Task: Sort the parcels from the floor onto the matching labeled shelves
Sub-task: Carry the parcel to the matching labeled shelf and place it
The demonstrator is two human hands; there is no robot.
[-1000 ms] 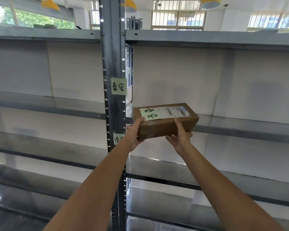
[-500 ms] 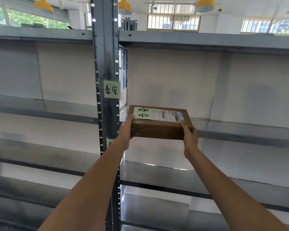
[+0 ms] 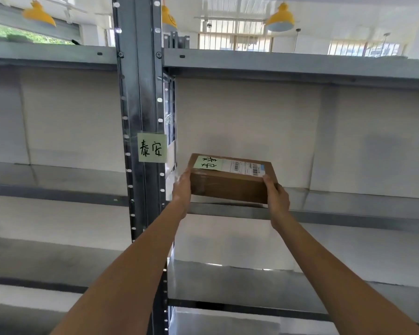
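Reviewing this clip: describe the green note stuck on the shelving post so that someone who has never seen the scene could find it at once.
Find the grey metal post running up the middle of the shelving. The green note is stuck on its front, just left of the brown parcel held between the left hand and right hand. Unlike the parcel's own green note, it hangs upright with its black handwriting level.

Parcel [image 3: 230, 182] at frame centre, over shelf [image 3: 348, 213] edge; upright post [image 3: 140, 105] at 9 o'clock; post label [image 3: 152, 147] at 10.
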